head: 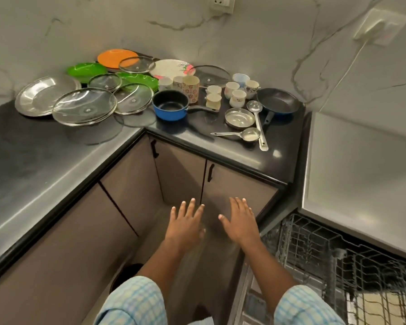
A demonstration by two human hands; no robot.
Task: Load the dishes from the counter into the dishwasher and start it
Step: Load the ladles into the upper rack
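Observation:
My left hand (185, 222) and my right hand (239, 221) hover side by side in front of the corner cabinets, fingers straight and spread, holding nothing. Dishes crowd the dark counter (45, 146) above them: a steel plate (41, 96), several glass lids (85, 106), green dishes (87, 70), an orange plate (115, 57), a blue saucepan (170, 105), several cups (237, 98), a black frying pan (278, 100), a steel bowl (239, 118) and ladles (257, 120). The dishwasher's wire rack (338, 261) stands pulled out at lower right.
Brown cabinet doors (181, 177) with black handles fill the corner under the counter. The dishwasher's light top (361, 170) lies right of the counter. A cord runs from a wall socket (382, 26) down the marble wall. A dark round object (127, 275) sits on the floor.

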